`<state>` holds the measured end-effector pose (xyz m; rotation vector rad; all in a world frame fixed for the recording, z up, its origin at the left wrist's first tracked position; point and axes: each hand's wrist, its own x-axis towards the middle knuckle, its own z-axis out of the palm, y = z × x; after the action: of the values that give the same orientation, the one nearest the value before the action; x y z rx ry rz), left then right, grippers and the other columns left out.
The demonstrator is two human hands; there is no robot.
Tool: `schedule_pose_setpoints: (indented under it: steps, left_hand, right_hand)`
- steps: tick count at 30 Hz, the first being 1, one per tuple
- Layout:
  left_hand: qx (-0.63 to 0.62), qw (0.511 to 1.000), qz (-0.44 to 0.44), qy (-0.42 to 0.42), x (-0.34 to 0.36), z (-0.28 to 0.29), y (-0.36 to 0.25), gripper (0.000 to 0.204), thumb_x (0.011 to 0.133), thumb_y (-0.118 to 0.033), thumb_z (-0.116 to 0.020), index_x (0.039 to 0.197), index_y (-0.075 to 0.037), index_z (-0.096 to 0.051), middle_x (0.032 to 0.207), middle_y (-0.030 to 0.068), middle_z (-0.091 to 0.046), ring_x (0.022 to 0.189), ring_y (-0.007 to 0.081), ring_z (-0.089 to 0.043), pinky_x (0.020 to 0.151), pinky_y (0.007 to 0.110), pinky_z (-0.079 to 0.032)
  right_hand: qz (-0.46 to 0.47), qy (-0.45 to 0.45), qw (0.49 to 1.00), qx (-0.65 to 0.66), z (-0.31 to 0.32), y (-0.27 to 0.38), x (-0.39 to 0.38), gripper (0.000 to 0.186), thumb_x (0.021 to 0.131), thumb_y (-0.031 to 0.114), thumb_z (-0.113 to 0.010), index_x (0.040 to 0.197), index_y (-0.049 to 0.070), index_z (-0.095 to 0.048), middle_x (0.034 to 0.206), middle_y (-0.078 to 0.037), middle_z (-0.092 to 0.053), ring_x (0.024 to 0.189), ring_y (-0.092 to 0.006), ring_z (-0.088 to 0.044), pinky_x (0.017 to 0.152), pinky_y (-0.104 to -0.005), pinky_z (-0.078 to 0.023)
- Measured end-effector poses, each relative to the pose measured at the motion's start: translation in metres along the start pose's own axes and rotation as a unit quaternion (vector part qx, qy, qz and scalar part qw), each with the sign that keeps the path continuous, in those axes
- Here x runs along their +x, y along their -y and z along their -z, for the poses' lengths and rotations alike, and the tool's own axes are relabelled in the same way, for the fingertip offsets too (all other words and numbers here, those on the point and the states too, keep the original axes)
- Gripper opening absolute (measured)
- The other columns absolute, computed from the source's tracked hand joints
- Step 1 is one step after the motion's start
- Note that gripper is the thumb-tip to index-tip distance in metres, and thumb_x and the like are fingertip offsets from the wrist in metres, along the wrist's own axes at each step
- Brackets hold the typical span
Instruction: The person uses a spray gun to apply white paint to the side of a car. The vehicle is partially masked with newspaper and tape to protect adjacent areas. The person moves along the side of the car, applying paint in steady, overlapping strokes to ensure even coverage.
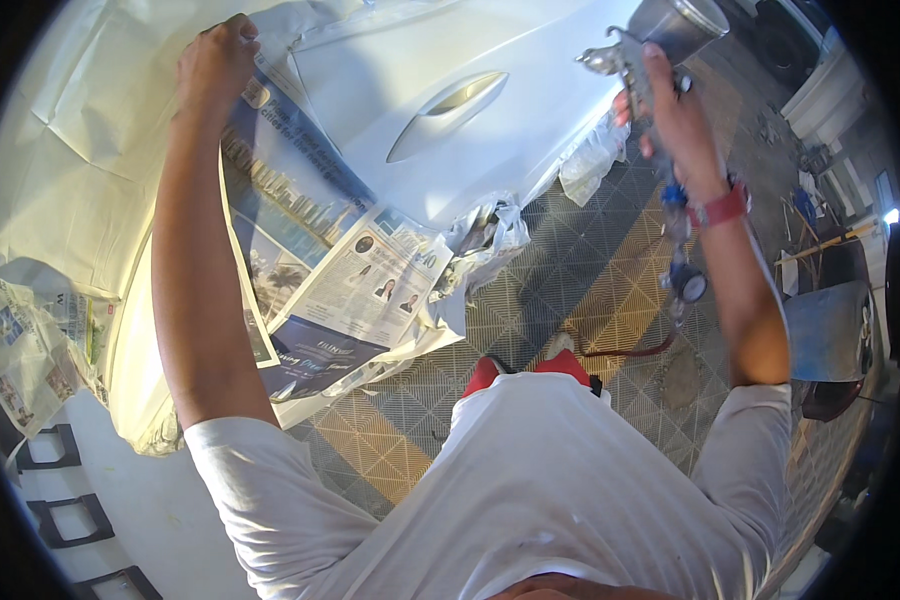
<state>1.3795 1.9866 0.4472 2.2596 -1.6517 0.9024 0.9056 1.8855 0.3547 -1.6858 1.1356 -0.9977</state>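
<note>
Two hands: both are mine, and each one is busy.
My left hand (pixel 216 62): it is stretched far out and up. My fingers are curled together and press down on the newspaper (pixel 315 250) at its top edge.
My right hand (pixel 673 112): my fingers are wrapped tight around the handle of the spray gun (pixel 638 62). I hold it up, off to the right of the car door.
Spray gun: it is shiny metal with a round silver cup (pixel 678 22) on top. A small round gauge (pixel 688 286) hangs below my wrist, and a dark red hose (pixel 630 350) runs down to the floor.
Car door (pixel 450 60): it is white and smooth, with a sunken door handle (pixel 448 112) in the middle. It lies between my two hands.
Newspaper: the pages are spread flat along the left and lower side of the white door, with pictures on them. Some crumpled paper (pixel 485 232) sits at the door's lower corner.
Big paper sheet (pixel 65 150): it is pale cream and covers the far left side.
My wrist: a red band (pixel 720 208) is around my right one.
Floor (pixel 580 270): it is made of grid tiles, some grey and some yellow.
My shoes (pixel 560 362): they are red and peek out below my white shirt (pixel 530 500).
</note>
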Motion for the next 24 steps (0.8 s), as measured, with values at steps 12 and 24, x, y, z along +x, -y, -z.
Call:
schedule_pose_setpoints:
  steps: [12,24]
  left_hand:
    - [-0.001,0.999,0.006,0.032,0.004,0.004,-0.005,0.022,0.092,-0.028,-0.070,0.110,-0.016,-0.073,0.104,0.0093,-0.077,0.101,0.0326,-0.072,0.087,0.045,-0.055]
    - [-0.012,1.000,0.016,0.023,0.007,0.004,-0.013,0.021,0.091,-0.031,-0.071,0.106,-0.016,-0.075,0.103,0.0107,-0.077,0.103,0.0346,-0.071,0.090,0.046,-0.053]
  right_hand:
    - [0.002,0.262,0.952,0.156,-0.050,0.039,-0.084,0.049,0.112,0.044,-0.040,0.114,0.001,-0.063,0.079,-0.005,-0.069,0.062,-0.0078,-0.066,0.041,-0.0188,-0.046]
    - [0.060,-0.025,0.998,-0.025,0.026,0.000,0.046,0.072,0.102,0.067,-0.045,0.115,0.001,-0.068,0.082,-0.008,-0.074,0.070,-0.0119,-0.071,0.044,-0.0251,-0.050]
